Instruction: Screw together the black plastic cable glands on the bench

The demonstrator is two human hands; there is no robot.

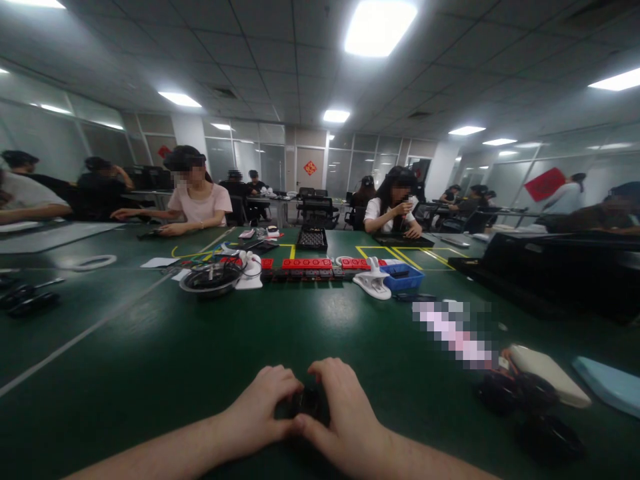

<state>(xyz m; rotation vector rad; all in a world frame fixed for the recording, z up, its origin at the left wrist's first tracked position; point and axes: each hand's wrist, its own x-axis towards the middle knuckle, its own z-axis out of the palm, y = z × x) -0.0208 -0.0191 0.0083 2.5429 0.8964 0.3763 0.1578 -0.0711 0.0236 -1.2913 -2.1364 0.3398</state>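
Close in front of me, my left hand (263, 405) and my right hand (345, 407) come together just above the green table. Between them is a small black object (309, 400), its kind too dark and too covered to make out. The left fingers curl round its left side. From the right, my other hand closes on it, the two thumbs meeting at the near side. Much of the object is hidden by the fingers.
Ahead lie a row of red blocks (306, 264), a blue bin (403, 277), a white clip stand (374, 280) and a round dish with cables (210, 279). A beige pouch (547, 375) is at right. Co-workers sit across the green table (175, 347).
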